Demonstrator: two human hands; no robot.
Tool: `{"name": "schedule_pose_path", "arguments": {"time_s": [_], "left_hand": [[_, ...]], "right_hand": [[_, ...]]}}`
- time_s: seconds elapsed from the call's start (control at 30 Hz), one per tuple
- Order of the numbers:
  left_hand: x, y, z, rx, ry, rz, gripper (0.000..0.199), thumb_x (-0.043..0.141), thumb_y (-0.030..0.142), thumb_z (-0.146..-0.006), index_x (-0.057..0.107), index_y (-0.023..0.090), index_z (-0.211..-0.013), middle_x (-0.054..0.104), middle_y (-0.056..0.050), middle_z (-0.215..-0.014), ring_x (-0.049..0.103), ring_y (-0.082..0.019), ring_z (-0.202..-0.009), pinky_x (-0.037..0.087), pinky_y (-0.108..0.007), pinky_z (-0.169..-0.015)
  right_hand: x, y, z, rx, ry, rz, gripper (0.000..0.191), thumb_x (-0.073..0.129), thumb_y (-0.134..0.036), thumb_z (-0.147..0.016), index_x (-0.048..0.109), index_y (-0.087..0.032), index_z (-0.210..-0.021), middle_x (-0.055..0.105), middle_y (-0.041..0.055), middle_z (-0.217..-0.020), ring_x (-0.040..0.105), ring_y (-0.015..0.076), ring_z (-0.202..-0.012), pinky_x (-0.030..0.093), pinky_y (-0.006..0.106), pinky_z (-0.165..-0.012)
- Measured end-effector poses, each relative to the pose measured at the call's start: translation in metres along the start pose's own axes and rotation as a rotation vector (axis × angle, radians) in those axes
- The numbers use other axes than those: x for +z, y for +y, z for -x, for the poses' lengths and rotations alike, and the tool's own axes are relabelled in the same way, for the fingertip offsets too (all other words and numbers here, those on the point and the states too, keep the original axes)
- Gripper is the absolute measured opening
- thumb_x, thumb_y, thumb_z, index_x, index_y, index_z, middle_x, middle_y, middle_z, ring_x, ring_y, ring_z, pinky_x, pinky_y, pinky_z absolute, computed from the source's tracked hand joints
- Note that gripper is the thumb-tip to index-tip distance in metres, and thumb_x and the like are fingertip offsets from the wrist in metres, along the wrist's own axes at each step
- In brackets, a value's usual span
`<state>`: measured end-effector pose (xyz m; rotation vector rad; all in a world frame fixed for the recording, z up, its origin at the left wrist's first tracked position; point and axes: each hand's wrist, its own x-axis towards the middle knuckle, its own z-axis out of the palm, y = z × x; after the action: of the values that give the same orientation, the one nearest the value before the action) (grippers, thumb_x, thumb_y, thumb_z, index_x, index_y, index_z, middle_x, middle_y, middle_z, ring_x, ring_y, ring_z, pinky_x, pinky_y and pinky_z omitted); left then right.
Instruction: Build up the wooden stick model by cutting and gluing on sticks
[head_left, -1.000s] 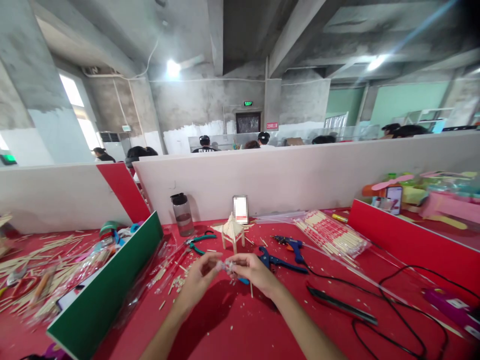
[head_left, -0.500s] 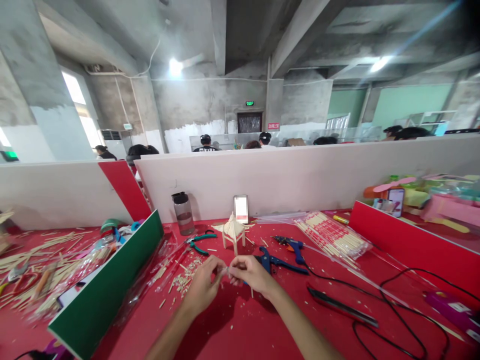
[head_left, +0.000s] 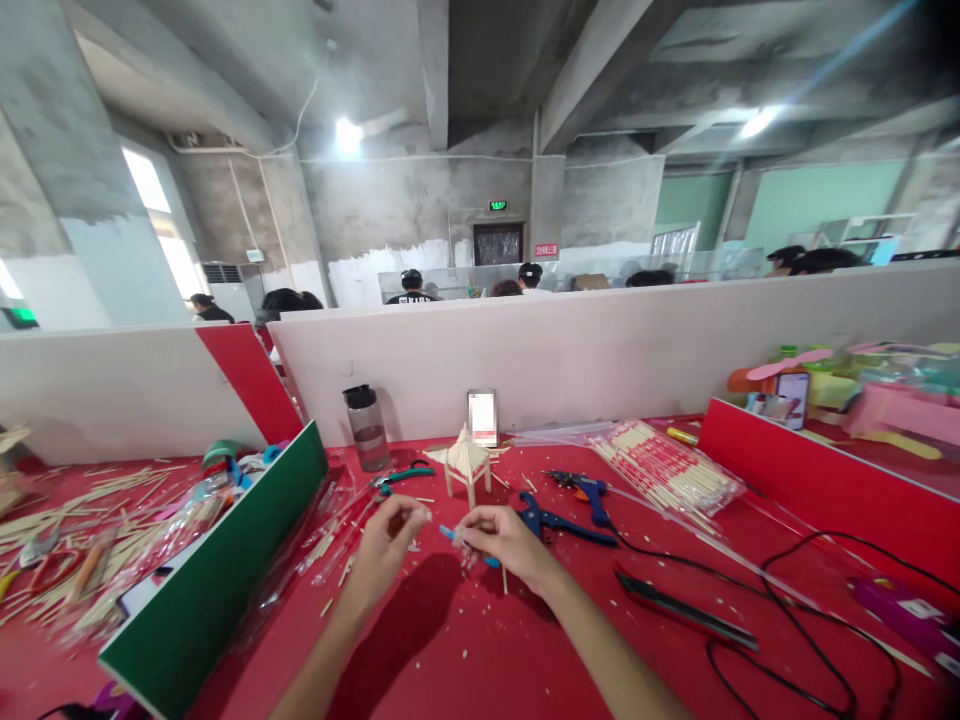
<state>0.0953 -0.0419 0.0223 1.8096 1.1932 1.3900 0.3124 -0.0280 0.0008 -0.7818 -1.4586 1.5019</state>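
My right hand (head_left: 506,545) pinches a small blue stick-like piece (head_left: 448,533), its tip pointing left; the exact kind is unclear. Some crumpled clear film seems to hang under those fingers. To its left, my left hand (head_left: 388,548) is closed in a pinch, apart from the right one; what it holds, if anything, is too small to make out. Just beyond both hands stands a little pavilion model (head_left: 466,462) of wooden sticks with a pointed roof. Green-handled pliers (head_left: 409,474) lie beyond my left hand, and a blue ratchet cutter (head_left: 559,525) beside my right.
A phone (head_left: 483,418) and a water bottle (head_left: 366,430) stand by the white partition (head_left: 600,350). On the right are a blue glue gun (head_left: 591,495), bagged sticks (head_left: 664,475), a black utility knife (head_left: 686,610) and a cable. A green board (head_left: 217,580) borders the left.
My hands have come apart: the left has moved left, away from the right. The blue piece now shows at my right fingertips.
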Motion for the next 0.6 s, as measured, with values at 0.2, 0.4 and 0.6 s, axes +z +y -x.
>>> {"name": "schedule_pose_path", "arguments": {"time_s": [0.2, 0.4, 0.6], "left_hand": [[0.031, 0.009, 0.015, 0.004, -0.265, -0.014, 0.018, 0.060, 0.035, -0.089, 0.067, 0.019, -0.091, 0.071, -0.004, -0.087, 0.065, -0.019, -0.080, 0.049, -0.029, -0.077], [0.031, 0.010, 0.019, 0.057, -0.279, -0.142, 0.023, 0.050, 0.039, -0.094, 0.057, 0.019, -0.086, 0.062, -0.002, -0.081, 0.057, -0.017, -0.074, 0.046, -0.028, -0.072], [0.021, 0.001, 0.014, 0.067, -0.155, -0.182, 0.020, 0.042, 0.035, -0.097, 0.048, 0.021, -0.083, 0.050, 0.003, -0.076, 0.047, -0.015, -0.068, 0.041, -0.027, -0.066]], "right_hand": [[-0.001, 0.005, -0.002, -0.017, 0.036, 0.026, 0.043, 0.080, -0.054, -0.069, 0.064, -0.015, -0.082, 0.069, 0.0009, -0.068, 0.063, 0.0137, -0.056, 0.049, 0.026, -0.059], [0.000, 0.006, -0.001, -0.004, -0.010, 0.104, 0.042, 0.076, -0.056, -0.072, 0.065, -0.016, -0.078, 0.067, 0.0002, -0.065, 0.059, 0.0128, -0.054, 0.046, 0.025, -0.055], [0.002, 0.001, 0.005, -0.008, -0.079, 0.152, 0.036, 0.074, -0.050, -0.077, 0.064, -0.016, -0.075, 0.067, 0.0005, -0.067, 0.057, 0.0116, -0.056, 0.045, 0.025, -0.059]]}}
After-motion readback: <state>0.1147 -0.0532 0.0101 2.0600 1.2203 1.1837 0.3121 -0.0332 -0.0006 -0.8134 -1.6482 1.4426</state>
